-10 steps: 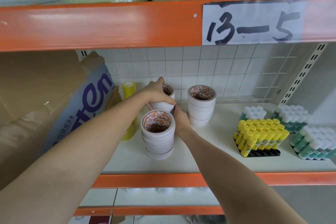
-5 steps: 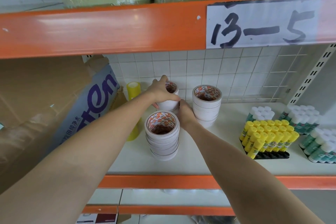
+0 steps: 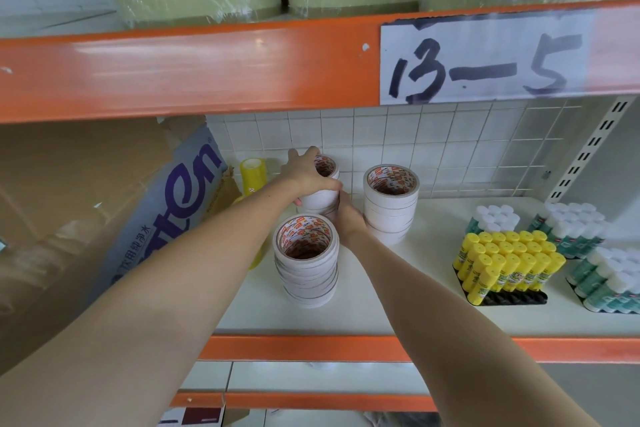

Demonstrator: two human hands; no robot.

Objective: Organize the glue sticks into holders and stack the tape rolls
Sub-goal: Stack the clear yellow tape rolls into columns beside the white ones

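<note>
A white tiled wall [image 3: 398, 135] stands far behind a white wire grid [image 3: 485, 149]. Orange metal shelf beams [image 3: 190, 69] cross near, above a white shelf board [image 3: 398, 305].

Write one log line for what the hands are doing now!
left hand: grips top roll of back tape stack | right hand: steadies its base | glue sticks: in holder

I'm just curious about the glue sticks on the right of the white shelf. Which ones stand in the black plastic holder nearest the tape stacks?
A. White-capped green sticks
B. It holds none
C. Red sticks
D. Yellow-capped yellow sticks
D: the yellow glue sticks with yellow caps fill the black plastic holder, while the white-capped green ones stand behind and to the right.
</note>
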